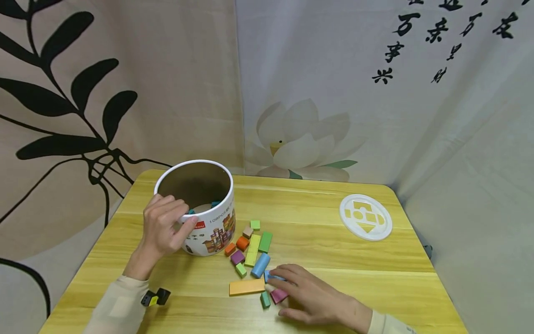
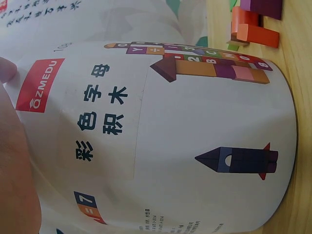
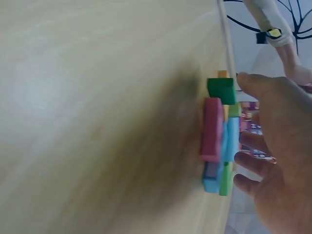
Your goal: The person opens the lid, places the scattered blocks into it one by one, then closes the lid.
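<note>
While left hand [image 1: 166, 225] grips bucket [image 1: 214, 229], right [image 1: 310, 296] overhangs blocks [image 1: 260, 265].

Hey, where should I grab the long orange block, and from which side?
Probably pinch the long orange block near its left end, across the two long edges, coming down from above on that side. It lies flat, and that end has bare table around it, while the right end sits close to the dark green block and the pink block.

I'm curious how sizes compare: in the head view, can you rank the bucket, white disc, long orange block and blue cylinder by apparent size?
Largest to smallest:
1. Bucket
2. White disc
3. Long orange block
4. Blue cylinder
</note>
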